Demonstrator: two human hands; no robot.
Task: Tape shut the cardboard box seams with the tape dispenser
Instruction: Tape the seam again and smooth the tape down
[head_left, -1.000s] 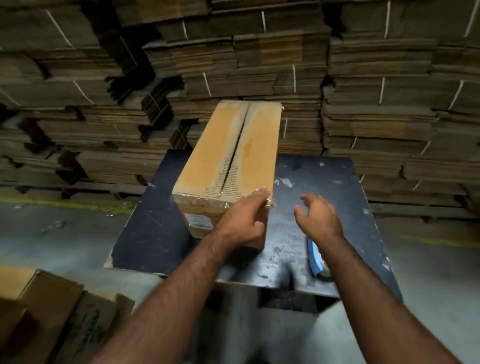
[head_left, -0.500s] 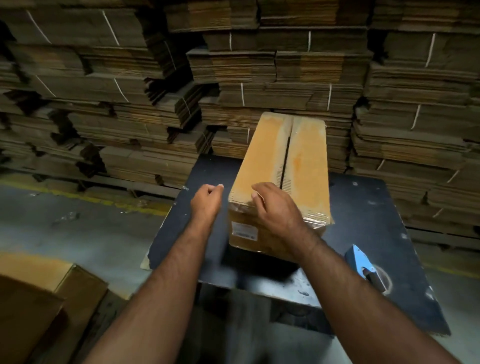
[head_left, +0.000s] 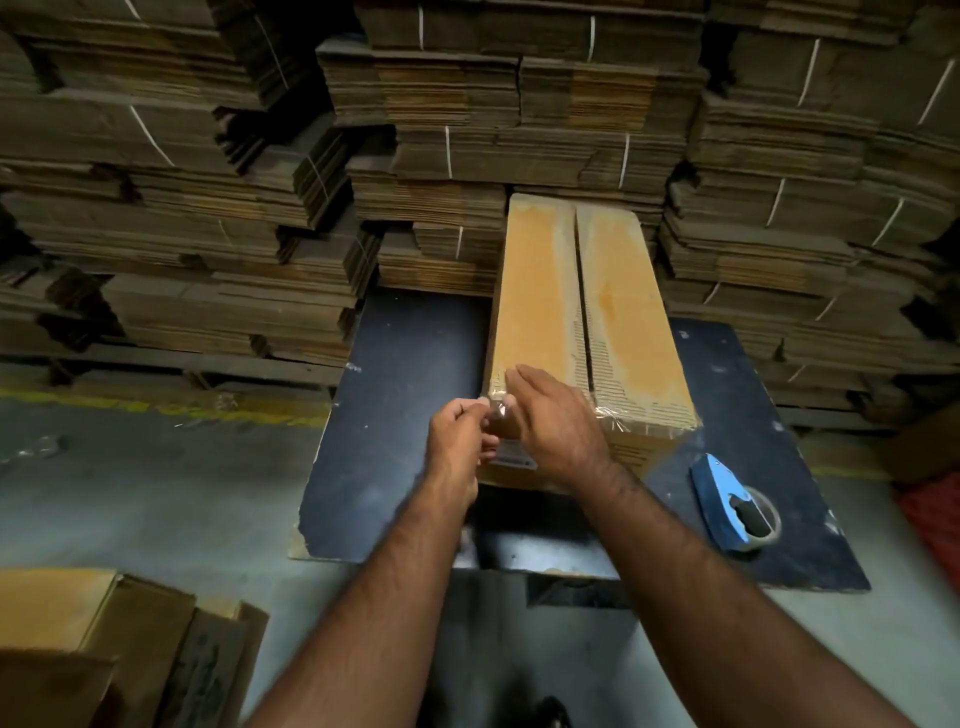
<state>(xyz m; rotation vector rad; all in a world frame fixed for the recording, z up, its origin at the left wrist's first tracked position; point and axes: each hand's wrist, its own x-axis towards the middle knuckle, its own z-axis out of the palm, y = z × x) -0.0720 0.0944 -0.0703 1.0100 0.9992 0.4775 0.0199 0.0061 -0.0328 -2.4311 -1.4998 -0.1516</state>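
While the long cardboard box (head_left: 587, 332) lay lengthwise on the dark tabletop (head_left: 415, 364), its two top flaps met along a centre seam that ran away from the person, and that seam showed as an open dark line with no tape visible along it. Clear tape (head_left: 644, 418) wrapped the near end of the box, wrinkled over the top edge and down the front face. At the near left corner of the box both hands worked close together. The left hand (head_left: 460, 441) had its fingers curled, with thumb and fingertips pinched on a loose end of clear tape (head_left: 496, 408) just at that corner. The right hand (head_left: 556, 423) lay over the near top edge of the box, fingers straight and close together, pressed flat against the cardboard beside the pinched tape. A pale label (head_left: 514, 457) on the front face showed partly between the two hands. The blue tape dispenser (head_left: 732, 504) with its roll lay on the tabletop near the right corner, apart from the box and from both hands. Behind the table rose stacks of flattened cardboard (head_left: 519, 114) bundled with white string, and more cardboard boxes (head_left: 104, 644) sat on the grey floor at lower left.
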